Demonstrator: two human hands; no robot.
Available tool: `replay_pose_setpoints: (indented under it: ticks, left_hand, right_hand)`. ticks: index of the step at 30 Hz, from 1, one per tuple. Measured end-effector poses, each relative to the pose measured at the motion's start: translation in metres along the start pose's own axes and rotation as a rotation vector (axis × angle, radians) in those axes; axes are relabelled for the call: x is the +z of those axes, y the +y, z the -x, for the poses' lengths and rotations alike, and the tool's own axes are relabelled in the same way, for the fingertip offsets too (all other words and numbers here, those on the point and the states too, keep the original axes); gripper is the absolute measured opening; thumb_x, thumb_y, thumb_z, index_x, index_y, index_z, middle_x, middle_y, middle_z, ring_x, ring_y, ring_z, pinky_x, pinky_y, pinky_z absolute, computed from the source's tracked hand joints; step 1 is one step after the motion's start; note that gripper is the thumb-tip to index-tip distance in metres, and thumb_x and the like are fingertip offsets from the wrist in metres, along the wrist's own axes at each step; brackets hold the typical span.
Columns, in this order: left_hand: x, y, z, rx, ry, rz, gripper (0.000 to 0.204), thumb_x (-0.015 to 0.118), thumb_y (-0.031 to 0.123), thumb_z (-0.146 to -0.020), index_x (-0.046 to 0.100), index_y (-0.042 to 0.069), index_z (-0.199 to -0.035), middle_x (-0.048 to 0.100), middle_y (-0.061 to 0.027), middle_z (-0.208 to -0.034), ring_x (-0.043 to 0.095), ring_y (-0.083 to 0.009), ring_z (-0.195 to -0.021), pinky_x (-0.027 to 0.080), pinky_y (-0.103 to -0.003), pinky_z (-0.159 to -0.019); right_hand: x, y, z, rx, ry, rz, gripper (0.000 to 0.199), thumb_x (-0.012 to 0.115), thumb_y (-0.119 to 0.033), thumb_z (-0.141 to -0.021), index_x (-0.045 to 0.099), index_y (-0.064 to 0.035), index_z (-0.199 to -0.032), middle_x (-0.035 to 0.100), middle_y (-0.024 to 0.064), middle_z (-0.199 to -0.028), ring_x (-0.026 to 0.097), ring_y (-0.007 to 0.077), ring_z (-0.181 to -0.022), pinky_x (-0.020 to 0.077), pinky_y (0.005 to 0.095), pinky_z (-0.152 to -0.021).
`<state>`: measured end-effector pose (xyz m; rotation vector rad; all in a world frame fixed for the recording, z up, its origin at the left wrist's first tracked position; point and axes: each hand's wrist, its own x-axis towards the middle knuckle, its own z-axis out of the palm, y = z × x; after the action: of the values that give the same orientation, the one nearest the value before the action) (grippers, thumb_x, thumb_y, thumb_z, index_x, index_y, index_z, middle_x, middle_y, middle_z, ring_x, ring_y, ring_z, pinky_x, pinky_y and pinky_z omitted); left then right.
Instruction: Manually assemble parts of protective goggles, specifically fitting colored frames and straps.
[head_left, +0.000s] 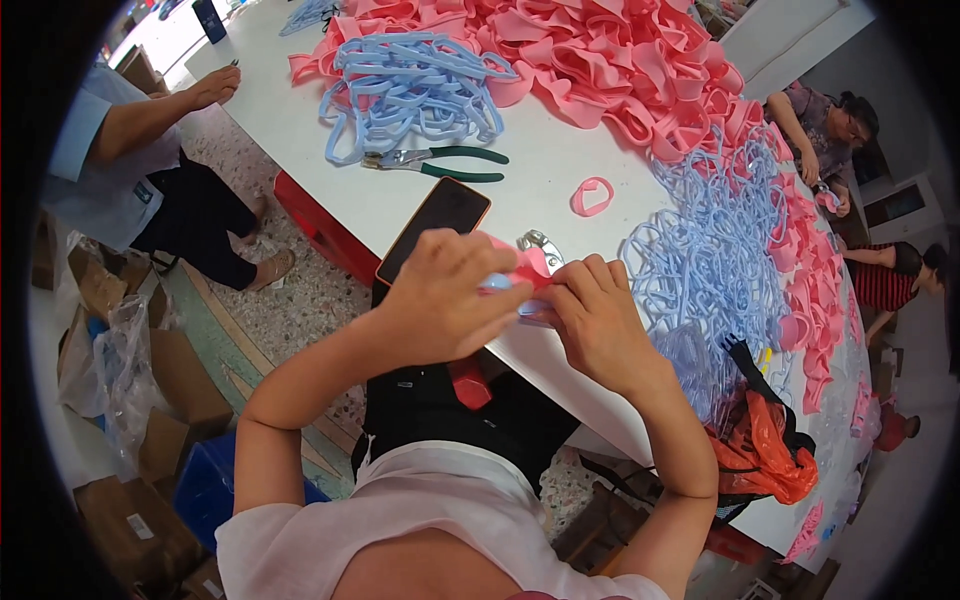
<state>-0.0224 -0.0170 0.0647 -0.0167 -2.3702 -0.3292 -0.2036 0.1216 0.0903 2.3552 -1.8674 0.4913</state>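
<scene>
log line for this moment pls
left hand + right hand: both hold pink piece | phone, pliers on table

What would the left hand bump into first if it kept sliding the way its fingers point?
Probably the right hand. The left hand points rightward across the small pink and light-blue soft plastic piece that both hands pinch, so that piece and the right fingers come first. Depth is hard to judge.

Just ahead of the hands lies a phone with an orange case, touching the bare white table. Beyond it the table is open up to the green-handled pliers — one pink ring sits alone there. To the right, tangled blue loops crowd close; farther ahead, pink pieces are heaped.
</scene>
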Motion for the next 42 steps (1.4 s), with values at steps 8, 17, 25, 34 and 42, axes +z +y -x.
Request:
replay_pose_setpoints:
  ticks: [8,17,25,34,42]
  left_hand:
    - [0.014,0.016,0.001,-0.004,-0.023,-0.399,0.024,0.071,0.024,-0.070,0.064,0.012,-0.090,0.057,-0.0036,-0.109,0.048,-0.0224,-0.112,0.031,-0.045,-0.099]
    - [0.005,-0.002,0.028,0.063,-0.021,-0.277,0.027,0.074,0.022,-0.069,0.065,0.007,-0.088,0.058,-0.0035,-0.103,0.048,-0.0217,-0.104,0.032,-0.042,-0.094]
    - [-0.028,-0.026,0.022,-0.101,-0.022,-0.337,0.024,0.076,0.020,-0.071,0.066,0.007,-0.088,0.055,-0.0051,-0.102,0.047,-0.0257,-0.103,0.031,-0.045,-0.092]
    - [-0.049,-0.040,0.028,-0.142,-0.128,-0.298,0.027,0.077,0.020,-0.068,0.064,0.008,-0.088,0.055,-0.0068,-0.103,0.049,-0.0278,-0.106,0.031,-0.047,-0.095]
    - [-0.060,-0.050,0.030,-0.149,-0.172,-0.379,0.027,0.077,0.020,-0.068,0.063,0.007,-0.086,0.054,-0.0079,-0.105,0.049,-0.0276,-0.108,0.032,-0.045,-0.097]
  right_hand:
    - [0.001,-0.009,-0.006,0.037,0.043,0.044,0.018,0.063,-0.017,-0.081,0.060,-0.0032,-0.092,0.052,0.0100,-0.094,0.049,0.0266,-0.092,0.0354,0.0388,-0.078]
    - [0.000,-0.029,0.000,0.086,0.164,-0.255,0.031,0.072,-0.012,-0.081,0.060,-0.0060,-0.109,0.058,0.0103,-0.106,0.055,0.0290,-0.095,0.0406,0.0407,-0.082]
    - [0.031,0.038,0.041,0.600,-0.526,0.064,0.050,0.080,-0.022,-0.073,0.057,0.0015,-0.110,0.057,0.0178,-0.113,0.057,0.0337,-0.103,0.0510,0.0416,-0.086]
    - [0.050,0.027,0.017,0.484,-0.551,0.370,0.026,0.064,-0.009,-0.070,0.052,0.0061,-0.088,0.061,0.0200,-0.077,0.066,0.0348,-0.064,0.0542,0.0418,-0.059]
    - [0.012,0.027,-0.004,0.602,-0.274,0.050,0.019,0.054,0.003,-0.073,0.046,0.0041,-0.091,0.058,0.0245,-0.080,0.059,0.0458,-0.075,0.0465,0.0535,-0.067]
